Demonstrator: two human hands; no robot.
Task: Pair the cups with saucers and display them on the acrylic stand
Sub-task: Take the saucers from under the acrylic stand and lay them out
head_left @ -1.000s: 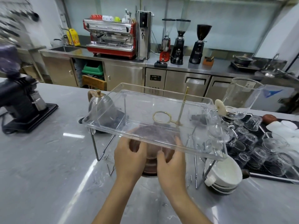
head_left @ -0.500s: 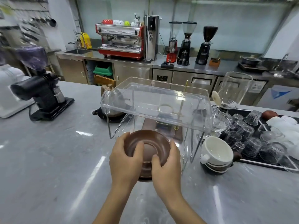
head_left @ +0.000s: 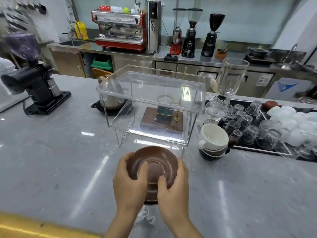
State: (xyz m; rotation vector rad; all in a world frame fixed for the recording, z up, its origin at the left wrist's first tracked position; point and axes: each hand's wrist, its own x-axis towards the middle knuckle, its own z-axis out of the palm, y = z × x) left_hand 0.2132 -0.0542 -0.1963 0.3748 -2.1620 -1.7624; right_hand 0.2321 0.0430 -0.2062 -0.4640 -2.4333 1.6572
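Both hands grip a brown saucer point(head_left: 152, 166) above the grey counter point(head_left: 51, 160). Left hand point(head_left: 127, 183) fingers curl around the left rim, thumb pressed on the upper face. Right hand point(head_left: 173, 188) clasps the right rim likewise. Clear acrylic stand point(head_left: 151, 93) sits beyond the fingertips; white cup point(head_left: 214, 137) stacked on saucers stands right of them

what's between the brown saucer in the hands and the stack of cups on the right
Only bare grey countertop lies between the brown saucer and the cup stack, apart from the acrylic stand's front right leg, seen in the head view.
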